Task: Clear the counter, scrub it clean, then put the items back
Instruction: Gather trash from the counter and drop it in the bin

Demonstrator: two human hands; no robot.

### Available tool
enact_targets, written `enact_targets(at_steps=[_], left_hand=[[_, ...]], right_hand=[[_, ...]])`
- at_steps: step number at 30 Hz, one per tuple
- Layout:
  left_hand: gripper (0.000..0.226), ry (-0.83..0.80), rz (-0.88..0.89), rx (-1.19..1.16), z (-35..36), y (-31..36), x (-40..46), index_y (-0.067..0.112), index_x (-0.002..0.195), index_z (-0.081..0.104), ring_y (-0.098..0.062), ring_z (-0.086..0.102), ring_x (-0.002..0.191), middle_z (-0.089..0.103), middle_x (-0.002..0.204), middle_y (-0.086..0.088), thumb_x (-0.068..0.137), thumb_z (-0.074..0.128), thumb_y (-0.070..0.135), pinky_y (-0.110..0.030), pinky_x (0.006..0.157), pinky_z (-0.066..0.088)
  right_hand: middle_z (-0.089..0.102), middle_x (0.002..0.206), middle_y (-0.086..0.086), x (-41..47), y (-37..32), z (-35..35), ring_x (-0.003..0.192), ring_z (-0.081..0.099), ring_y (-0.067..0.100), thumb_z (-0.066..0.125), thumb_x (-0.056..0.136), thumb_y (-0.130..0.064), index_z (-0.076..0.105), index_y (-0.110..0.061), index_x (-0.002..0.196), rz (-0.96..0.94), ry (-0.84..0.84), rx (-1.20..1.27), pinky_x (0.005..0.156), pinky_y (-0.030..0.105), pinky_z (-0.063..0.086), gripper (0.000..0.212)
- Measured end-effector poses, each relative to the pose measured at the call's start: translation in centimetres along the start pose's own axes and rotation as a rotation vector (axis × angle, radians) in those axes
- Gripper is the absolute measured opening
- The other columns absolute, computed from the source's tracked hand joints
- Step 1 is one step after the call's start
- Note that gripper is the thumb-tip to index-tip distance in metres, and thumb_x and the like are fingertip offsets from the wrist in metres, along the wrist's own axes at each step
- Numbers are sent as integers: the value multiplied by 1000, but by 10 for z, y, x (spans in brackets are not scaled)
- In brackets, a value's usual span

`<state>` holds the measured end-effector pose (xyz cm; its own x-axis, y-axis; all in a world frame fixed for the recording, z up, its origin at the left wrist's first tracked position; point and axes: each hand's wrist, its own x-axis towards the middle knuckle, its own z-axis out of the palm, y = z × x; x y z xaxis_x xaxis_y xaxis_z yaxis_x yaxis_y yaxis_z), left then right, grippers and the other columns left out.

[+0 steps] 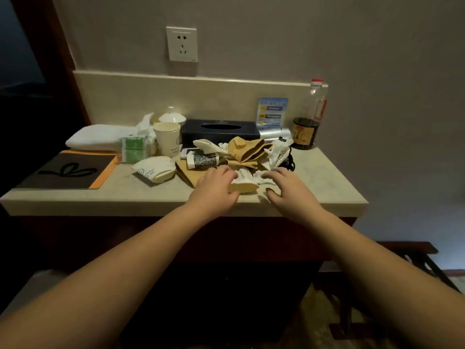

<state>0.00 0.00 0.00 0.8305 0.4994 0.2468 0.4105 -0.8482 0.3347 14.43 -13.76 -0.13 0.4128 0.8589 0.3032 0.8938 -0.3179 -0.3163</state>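
Note:
A pale stone counter carries a heap of litter at its middle: crumpled brown paper, a flattened patterned cup, white wrappers and a crushed white paper cup near the front edge. My left hand reaches over the front edge with fingers spread, touching the crushed cup's left side. My right hand hovers just right of that cup, fingers spread over a white scrap. Neither hand grips anything.
A squashed white cup, an upright paper cup, green packets, a folded white towel and a brown-and-orange folder lie left. A dark tissue box, blue card and soy-sauce bottle stand behind.

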Motion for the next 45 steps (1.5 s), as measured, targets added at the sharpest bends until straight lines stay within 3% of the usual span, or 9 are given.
enact_targets(at_steps=[6,11,18,21,25,30,34,42,45], left_hand=[[58,-88,-11,-3,9,-11,20,26,145,39,-18,33,138,36,151,5,92,59,39,-41,113,31],[61,-111,-33,-43,16,-14,24,27,145,39,-16,33,137,36,151,6,91,62,42,-39,112,30],[70,-24,-107,33,23,-10,25,27,148,31,-16,30,139,34,152,5,89,62,47,-39,112,30],[64,10,-105,86,23,-9,23,27,148,31,-14,34,136,38,149,7,92,58,41,-37,110,30],[51,72,-126,72,20,-9,23,26,143,41,-10,43,127,51,138,9,94,54,36,-34,107,33],[40,105,-243,-101,13,-7,22,24,132,52,-9,54,102,61,114,8,95,57,34,-31,87,50],[35,139,-335,-246,14,-8,19,25,127,55,-7,56,95,62,109,10,94,59,34,-29,75,54],[31,178,-409,-343,7,-3,20,25,122,59,-2,54,84,61,102,11,93,58,35,-28,70,55],[38,190,-443,-426,4,-2,19,23,129,58,-7,55,89,62,105,9,93,59,35,-31,77,55]], right_hand=[[46,138,-6,21,-13,19,120,47,12,55,93,-31,46,-32,136,106,-80,43,103,35,43,44],[51,130,-6,28,-15,25,107,51,5,55,94,-25,54,-28,129,122,-70,175,88,19,42,35],[51,127,-9,23,-18,24,99,51,-3,56,94,-27,55,-28,125,75,-75,301,81,12,45,31],[54,128,-11,29,-7,3,103,49,-3,56,94,-27,52,-28,129,-6,-142,223,86,15,44,35],[52,130,-5,65,36,-42,114,48,8,56,93,-27,53,-25,129,-25,76,60,99,28,43,37],[40,145,-5,110,76,-56,134,32,19,59,91,-33,46,-34,136,-144,-163,-385,109,42,26,46],[45,141,-6,120,82,-50,134,33,21,59,92,-34,45,-38,136,-305,-163,-558,107,42,27,47],[54,125,-7,130,84,-46,116,42,16,56,92,-37,59,-33,120,-391,-172,-497,87,30,29,28],[56,117,-6,129,85,-55,108,44,14,57,93,-34,62,-28,113,-331,-142,-396,87,30,34,22]])
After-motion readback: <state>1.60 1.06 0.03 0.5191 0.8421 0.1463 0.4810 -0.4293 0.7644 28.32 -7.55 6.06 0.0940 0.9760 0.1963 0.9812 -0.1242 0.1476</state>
